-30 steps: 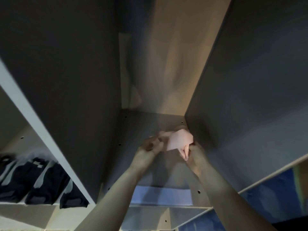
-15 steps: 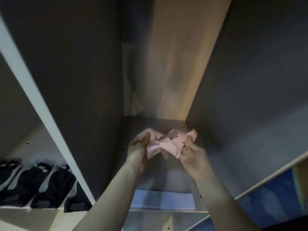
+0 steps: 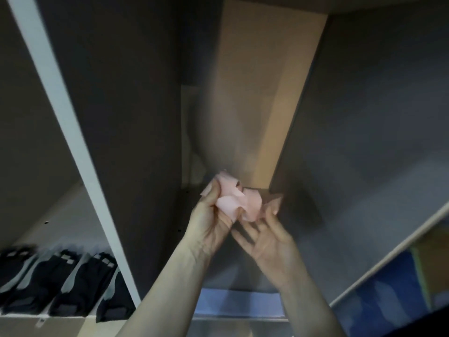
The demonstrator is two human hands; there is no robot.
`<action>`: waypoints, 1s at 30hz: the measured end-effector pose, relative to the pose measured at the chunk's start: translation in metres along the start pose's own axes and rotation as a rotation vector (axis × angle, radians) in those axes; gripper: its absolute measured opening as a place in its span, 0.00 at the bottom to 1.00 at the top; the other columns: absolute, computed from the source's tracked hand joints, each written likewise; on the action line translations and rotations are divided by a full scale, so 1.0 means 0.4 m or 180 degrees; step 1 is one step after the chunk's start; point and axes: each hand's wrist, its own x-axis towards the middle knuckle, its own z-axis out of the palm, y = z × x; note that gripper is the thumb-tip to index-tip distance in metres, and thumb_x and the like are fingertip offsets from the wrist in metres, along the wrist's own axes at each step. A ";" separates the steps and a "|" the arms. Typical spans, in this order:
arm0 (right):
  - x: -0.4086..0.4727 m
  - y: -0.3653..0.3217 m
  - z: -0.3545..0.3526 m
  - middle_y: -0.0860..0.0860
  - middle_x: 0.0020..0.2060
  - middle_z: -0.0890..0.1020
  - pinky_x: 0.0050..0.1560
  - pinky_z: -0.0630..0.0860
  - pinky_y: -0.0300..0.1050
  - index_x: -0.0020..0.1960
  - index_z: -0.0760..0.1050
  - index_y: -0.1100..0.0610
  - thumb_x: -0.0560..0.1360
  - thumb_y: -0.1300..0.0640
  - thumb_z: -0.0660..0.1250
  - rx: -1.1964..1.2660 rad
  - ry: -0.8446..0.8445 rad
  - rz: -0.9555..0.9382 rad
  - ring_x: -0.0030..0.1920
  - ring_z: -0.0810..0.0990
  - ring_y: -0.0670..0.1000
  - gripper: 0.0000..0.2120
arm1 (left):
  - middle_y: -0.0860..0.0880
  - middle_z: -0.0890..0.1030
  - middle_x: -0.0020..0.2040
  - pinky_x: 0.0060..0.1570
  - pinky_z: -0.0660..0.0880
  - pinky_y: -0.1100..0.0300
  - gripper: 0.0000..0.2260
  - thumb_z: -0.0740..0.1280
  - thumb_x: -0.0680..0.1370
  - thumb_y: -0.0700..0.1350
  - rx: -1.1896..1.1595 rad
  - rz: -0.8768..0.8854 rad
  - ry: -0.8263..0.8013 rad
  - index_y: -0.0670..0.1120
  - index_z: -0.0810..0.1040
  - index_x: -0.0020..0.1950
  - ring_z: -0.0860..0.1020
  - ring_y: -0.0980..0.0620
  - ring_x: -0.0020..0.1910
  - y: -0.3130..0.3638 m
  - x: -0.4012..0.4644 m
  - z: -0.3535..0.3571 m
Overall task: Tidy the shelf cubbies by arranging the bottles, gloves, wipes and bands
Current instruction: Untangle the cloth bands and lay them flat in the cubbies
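From the head camera, both hands are raised inside the middle cubby [image 3: 150,117]. The left hand [image 3: 211,222] is closed around a bunch of pink band [image 3: 239,203] — loops spill out above its fist. The right hand [image 3: 272,239] is spread, fingers loose, touching only the band's trailing edge.

The step looks like gathering the band into a neat bundle; next it likely needs folding flat and setting on the cubby floor. Dark gloves [image 3: 73,288] lie in a row in the left cubby. Dim light and blur hide the band's ends — the blue items [image 3: 388,295] at lower right are unreadable.
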 end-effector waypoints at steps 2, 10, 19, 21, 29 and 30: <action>-0.034 0.010 0.033 0.54 0.57 0.81 0.51 0.79 0.49 0.64 0.73 0.52 0.72 0.56 0.68 -0.0393 0.0045 -0.0218 0.54 0.82 0.54 0.21 | 0.38 0.78 0.47 0.48 0.79 0.48 0.11 0.60 0.80 0.46 0.0562 -0.0073 -0.0126 0.39 0.75 0.54 0.77 0.40 0.49 -0.003 -0.023 0.032; -0.159 -0.042 0.104 0.49 0.39 0.83 0.29 0.72 0.35 0.51 0.77 0.52 0.69 0.57 0.68 -0.0941 0.0677 -0.1238 0.31 0.78 0.45 0.11 | 0.47 0.85 0.41 0.54 0.77 0.51 0.26 0.59 0.72 0.70 0.5108 0.0376 0.1487 0.49 0.83 0.43 0.83 0.47 0.47 0.080 -0.209 0.076; -0.284 -0.020 0.195 0.60 0.33 0.84 0.18 0.74 0.42 0.48 0.79 0.63 0.63 0.60 0.69 -0.0833 0.0589 -0.0702 0.27 0.82 0.55 0.14 | 0.59 0.78 0.34 0.35 0.74 0.63 0.22 0.63 0.63 0.74 0.5119 0.2826 0.0697 0.56 0.77 0.36 0.76 0.62 0.35 0.064 -0.430 0.160; -0.304 -0.008 0.213 0.62 0.35 0.84 0.20 0.74 0.42 0.48 0.81 0.65 0.61 0.58 0.73 -0.0898 0.0554 -0.0693 0.30 0.82 0.58 0.17 | 0.63 0.76 0.53 0.49 0.72 0.71 0.19 0.67 0.67 0.66 0.5573 0.3174 -0.0173 0.63 0.77 0.55 0.75 0.65 0.52 0.065 -0.423 0.148; -0.317 -0.016 0.290 0.60 0.36 0.84 0.27 0.74 0.42 0.51 0.77 0.56 0.54 0.47 0.83 -0.1484 0.0675 -0.1654 0.30 0.80 0.54 0.30 | 0.56 0.83 0.42 0.43 0.76 0.66 0.04 0.74 0.68 0.48 0.4253 0.2824 -0.0150 0.55 0.85 0.42 0.82 0.59 0.43 0.088 -0.400 0.178; -0.310 -0.018 0.290 0.56 0.37 0.83 0.31 0.75 0.42 0.53 0.75 0.54 0.54 0.46 0.82 -0.1581 0.0752 -0.1929 0.32 0.80 0.51 0.32 | 0.55 0.84 0.40 0.42 0.76 0.64 0.05 0.74 0.68 0.46 0.4124 0.2704 -0.0079 0.56 0.85 0.41 0.82 0.58 0.42 0.093 -0.397 0.183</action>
